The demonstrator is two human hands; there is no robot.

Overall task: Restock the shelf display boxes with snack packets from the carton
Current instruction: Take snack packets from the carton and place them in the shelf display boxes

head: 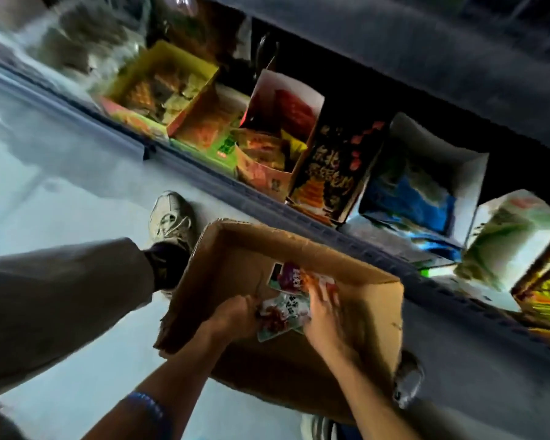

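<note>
An open brown carton stands on the floor in front of the shelf, with both my hands inside it. My left hand grips a bunch of white and red snack packets. My right hand lies over more packets, its fingers stretched toward a purple and red packet at the carton's bottom; motion blur hides whether it grips any. On the low shelf stand display boxes: a yellow one, a red and white one, a black one and a white one with blue packets.
My left leg in grey trousers and a beige sneaker stand left of the carton on the pale floor. The dark shelf edge runs diagonally just beyond the carton. Another shelf board hangs above the boxes. More green and yellow boxes stand at far right.
</note>
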